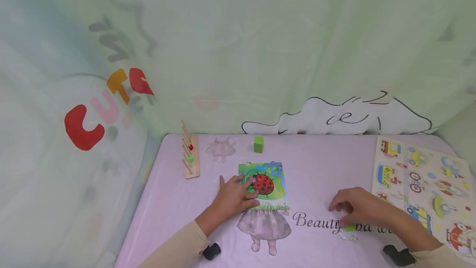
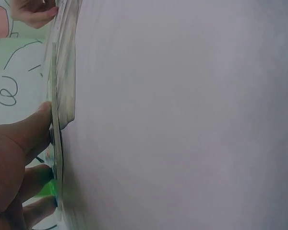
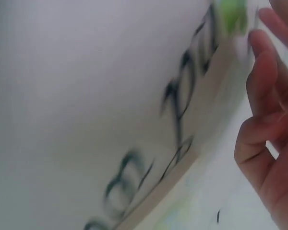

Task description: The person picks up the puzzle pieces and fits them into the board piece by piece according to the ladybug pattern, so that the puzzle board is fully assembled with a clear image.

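A ladybug picture puzzle with a green and blue background lies flat on the table. My left hand rests on its left side with fingers spread, covering part of the picture. In the left wrist view the fingertips press on the thin board, seen edge-on. To the right, above the printed lettering, my right hand pinches a small green and white puzzle piece between thumb and fingers. That piece shows blurred at the top of the right wrist view.
A wooden peg stand with red and green beads stands at the back left. Behind the puzzle is a green block. A large board of vehicle pictures lies at the right, beside the right forearm. Curtains enclose the table.
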The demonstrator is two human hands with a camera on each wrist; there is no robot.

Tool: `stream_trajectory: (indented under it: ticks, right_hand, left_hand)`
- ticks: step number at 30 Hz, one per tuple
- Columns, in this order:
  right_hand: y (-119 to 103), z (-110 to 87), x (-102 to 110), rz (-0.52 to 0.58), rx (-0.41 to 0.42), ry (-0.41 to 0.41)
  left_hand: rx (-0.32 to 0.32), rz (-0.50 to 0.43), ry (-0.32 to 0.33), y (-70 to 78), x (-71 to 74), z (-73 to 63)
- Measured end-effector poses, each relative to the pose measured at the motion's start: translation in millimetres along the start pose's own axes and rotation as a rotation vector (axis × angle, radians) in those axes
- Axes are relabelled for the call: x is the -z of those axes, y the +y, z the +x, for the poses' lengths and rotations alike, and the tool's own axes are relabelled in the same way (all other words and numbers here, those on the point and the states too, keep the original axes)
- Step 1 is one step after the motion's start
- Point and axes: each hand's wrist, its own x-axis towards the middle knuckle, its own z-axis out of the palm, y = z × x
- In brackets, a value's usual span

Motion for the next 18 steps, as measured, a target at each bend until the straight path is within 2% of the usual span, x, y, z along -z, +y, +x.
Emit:
stream_trajectory:
  ticks: [5,10,18]
  right_hand:
    - [11.3,-4.9,-0.1,0.045,0.057,-0.058]
    - [13.2,-5.0,-2.9,0.043,0.079,-0.062]
    - [7.1,-1.7,-1.9,0.031,0.009,-0.069]
  left_hand:
    - [0.000,-0.003,0.006,-0.4,-0.6,-0.2]
    - [0.001,-0.002,-0.001,-0.3,-0.8,-0.2]
    - [0.012,0.009,-0.026,1.2,1.3,0.2]
